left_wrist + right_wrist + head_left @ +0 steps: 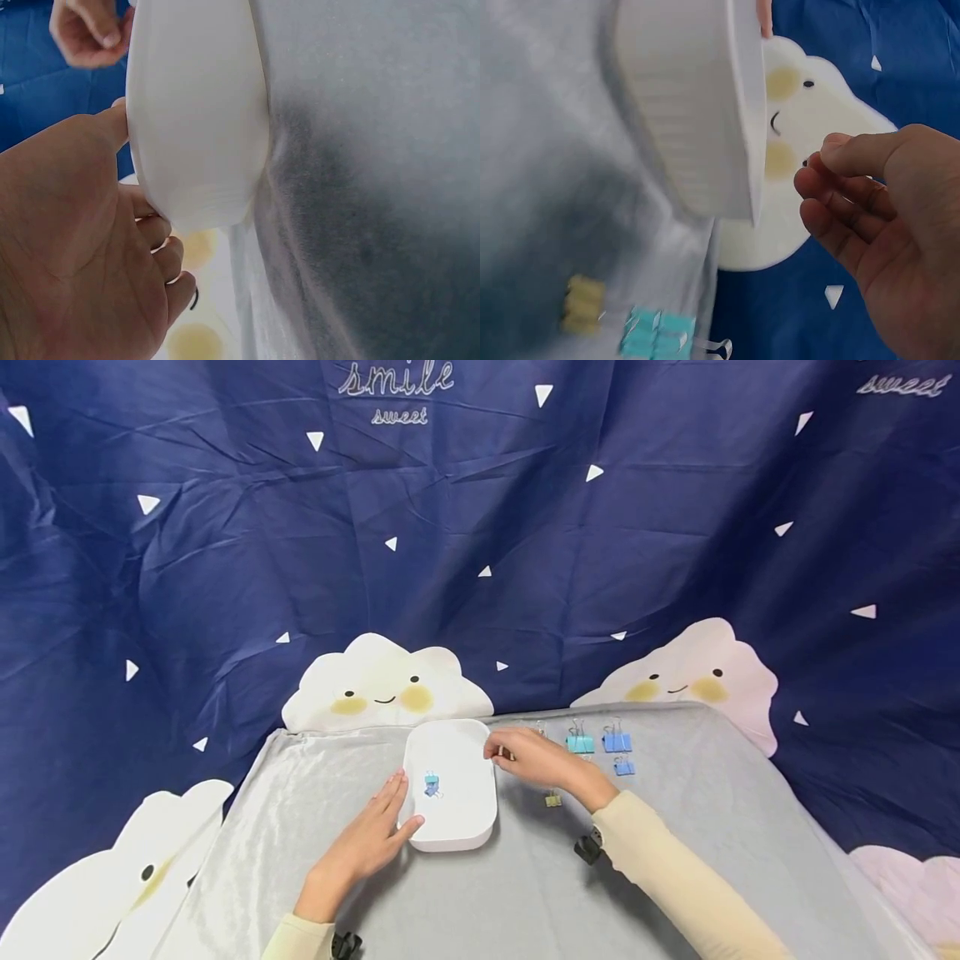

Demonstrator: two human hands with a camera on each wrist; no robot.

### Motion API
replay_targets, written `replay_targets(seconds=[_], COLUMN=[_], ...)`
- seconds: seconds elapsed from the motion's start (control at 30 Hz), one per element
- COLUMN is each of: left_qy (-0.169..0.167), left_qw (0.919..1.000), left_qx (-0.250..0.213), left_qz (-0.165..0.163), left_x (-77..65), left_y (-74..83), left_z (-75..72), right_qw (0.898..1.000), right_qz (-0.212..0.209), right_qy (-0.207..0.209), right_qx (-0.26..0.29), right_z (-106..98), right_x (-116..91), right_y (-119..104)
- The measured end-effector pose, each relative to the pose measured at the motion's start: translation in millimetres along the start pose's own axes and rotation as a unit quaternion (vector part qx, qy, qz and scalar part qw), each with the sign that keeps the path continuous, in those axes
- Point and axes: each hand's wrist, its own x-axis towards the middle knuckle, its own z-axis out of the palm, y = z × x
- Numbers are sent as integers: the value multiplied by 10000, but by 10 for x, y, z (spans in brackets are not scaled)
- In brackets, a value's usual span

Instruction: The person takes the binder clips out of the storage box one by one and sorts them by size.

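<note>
A white rectangular box [459,814] stands on the grey cloth, holding a small teal binder clip [432,779] and a small blue binder clip [432,791]. My left hand [367,837] rests against the box's left side, fingers extended along the rim and thumb at the near corner. Beside the right rim is my right hand [536,758], its fingers loosely curled and the thumb close to the index fingertip. No object shows between those fingers in the right wrist view. To its right lie a large teal binder clip [581,744] and a large blue binder clip [617,742].
A smaller blue binder clip [624,767] and a small yellow binder clip [552,799] also lie on the grey cloth [517,902]. The right hand and arm partly cover other clips. Behind the table hangs a dark blue curtain [450,593] with clouds.
</note>
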Motion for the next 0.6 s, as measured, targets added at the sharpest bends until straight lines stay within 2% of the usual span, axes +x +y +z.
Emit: replay_targets(seconds=[0.27,0.6], left_qy=[0,96], left_qw=[10000,9999], left_qx=[77,45], left_qz=[15,90], left_x=[-17,-17], left_y=[8,20], left_z=[-2,-18], right_qw=[9973,9913], right_qz=[-548,-706], right_qy=[-394,-837], right_qx=[-282,-728], right_z=[99,287], right_x=[454,912], right_y=[-197,-293])
